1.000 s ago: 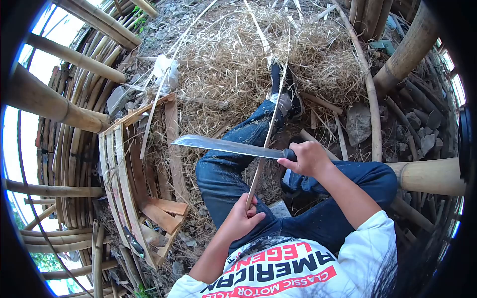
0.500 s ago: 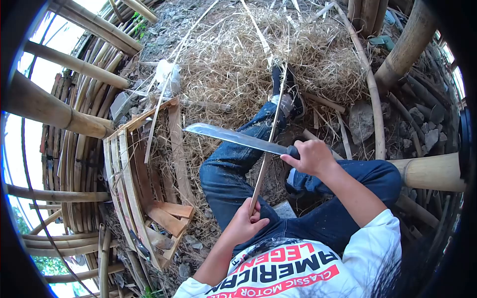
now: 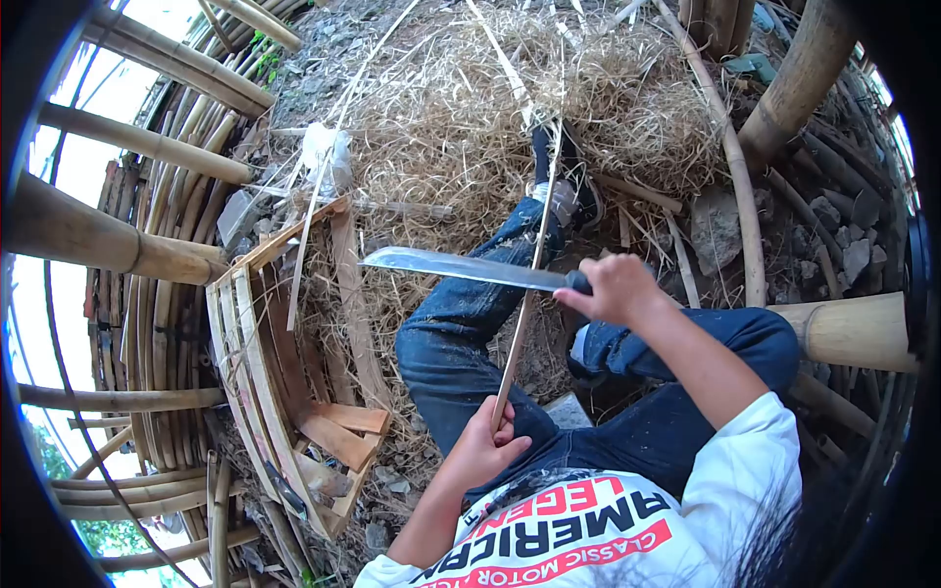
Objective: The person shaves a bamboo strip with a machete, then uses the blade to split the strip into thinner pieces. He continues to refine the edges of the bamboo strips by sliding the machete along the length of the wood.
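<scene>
My right hand [image 3: 619, 288] is closed round the dark handle of a machete [image 3: 451, 267]. Its long blade points left and crosses a thin bamboo strip [image 3: 523, 338] above my bent leg. The lower end of that strip is gripped in my left hand [image 3: 487, 438], close to my lap. From there the strip runs up and away past my shoe [image 3: 588, 201]. Blade and strip overlap in this view just left of the handle.
Curly bamboo shavings [image 3: 431, 157] cover the ground ahead. On the left lies a wooden crate [image 3: 257, 367], beside a white plastic bag [image 3: 326, 157]. Bamboo poles [image 3: 147, 142] stand along the left, with a thick pole [image 3: 853, 331] and broken stones [image 3: 718, 230] at right.
My right hand has shifted slightly up, and the machete blade lies more level across the strip. My left hand keeps its hold. The whole view has tilted a little.
</scene>
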{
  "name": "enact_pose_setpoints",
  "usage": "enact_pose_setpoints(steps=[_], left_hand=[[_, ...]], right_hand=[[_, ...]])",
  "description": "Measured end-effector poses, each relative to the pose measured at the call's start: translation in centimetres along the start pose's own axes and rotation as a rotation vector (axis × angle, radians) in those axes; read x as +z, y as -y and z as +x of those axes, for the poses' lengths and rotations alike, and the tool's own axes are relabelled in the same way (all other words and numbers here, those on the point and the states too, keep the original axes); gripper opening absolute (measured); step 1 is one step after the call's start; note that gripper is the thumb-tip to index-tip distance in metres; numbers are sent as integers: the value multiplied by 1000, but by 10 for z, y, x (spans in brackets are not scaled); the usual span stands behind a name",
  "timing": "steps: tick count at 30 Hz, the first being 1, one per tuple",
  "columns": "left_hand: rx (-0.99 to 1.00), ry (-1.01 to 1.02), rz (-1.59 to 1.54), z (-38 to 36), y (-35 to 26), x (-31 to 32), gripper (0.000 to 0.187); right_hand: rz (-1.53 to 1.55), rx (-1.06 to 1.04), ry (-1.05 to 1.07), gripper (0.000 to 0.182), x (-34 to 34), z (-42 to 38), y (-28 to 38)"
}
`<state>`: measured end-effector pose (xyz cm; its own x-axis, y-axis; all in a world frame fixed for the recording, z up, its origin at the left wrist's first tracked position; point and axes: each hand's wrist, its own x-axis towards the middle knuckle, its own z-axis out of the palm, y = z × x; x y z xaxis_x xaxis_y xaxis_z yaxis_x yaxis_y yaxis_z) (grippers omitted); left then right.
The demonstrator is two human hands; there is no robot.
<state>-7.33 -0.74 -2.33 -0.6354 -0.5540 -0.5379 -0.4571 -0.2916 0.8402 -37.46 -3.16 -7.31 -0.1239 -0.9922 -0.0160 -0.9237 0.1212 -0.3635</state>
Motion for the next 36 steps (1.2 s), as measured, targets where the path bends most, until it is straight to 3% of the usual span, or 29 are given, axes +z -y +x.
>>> enact_pose_setpoints(steps=[3,9,13,15,17,23,26,29,31,36], left_hand=[[-24,-10,-38,-2,-5,-5,38],[-21,31,-13,5,1,-3,39],[-41,-5,6,0,-4,-2,39],[-55,-7,18,-12,-16,-5,39],[-57,-13,29,-15,-20,-6,39],[-55,25,25,-4,-3,1,40],[-70,30,10,-5,-7,-2,40],[-100,10,-6,-15,-18,-5,39],[-90,9,-44,-18,-18,-2,39],[-50,45,20,-10,-9,2,40]], right_hand=[[-32,87,-79,68,2,16,-18],[-11,119,-30,68,-1,8,-8],[-8,-42,19,67,-1,-1,4],[-4,-14,47,67,-2,13,-10],[28,143,-39,68,-7,26,-20],[44,158,-54,68,-1,11,-8],[24,11,15,69,7,4,3],[32,8,6,68,4,16,-13],[56,160,-43,68,1,29,-28],[50,190,-94,67,0,19,-24]])
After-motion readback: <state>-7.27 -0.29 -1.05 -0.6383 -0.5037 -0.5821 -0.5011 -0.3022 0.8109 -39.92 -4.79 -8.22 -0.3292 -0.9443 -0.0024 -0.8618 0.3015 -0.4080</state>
